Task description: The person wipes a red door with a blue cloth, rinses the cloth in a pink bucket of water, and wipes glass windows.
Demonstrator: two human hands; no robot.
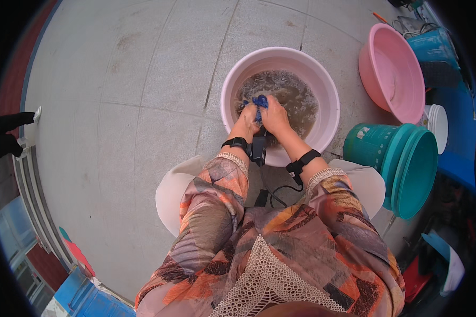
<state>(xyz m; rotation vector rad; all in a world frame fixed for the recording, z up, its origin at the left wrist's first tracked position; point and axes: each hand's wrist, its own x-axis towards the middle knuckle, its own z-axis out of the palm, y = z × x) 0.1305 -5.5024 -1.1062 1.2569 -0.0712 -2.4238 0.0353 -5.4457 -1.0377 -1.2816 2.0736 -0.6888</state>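
Observation:
A pale pink plastic basin stands on the tiled floor before me, holding murky brown water with suds on it. Over the water, a wet blue cloth is bunched between my hands. My left hand grips its left side, while my right hand has its fingers closed around the upper right part. The cloth's lower end is partly hidden by the hands. Each wrist wears a black strap, and a black device with a cable hangs by the left one.
To the right, a deeper pink basin leans on its side above a white bucket. Nearer me lies a green plastic bucket, its mouth facing right. A person's dark-clothed legs show at the far left, near a metal door track.

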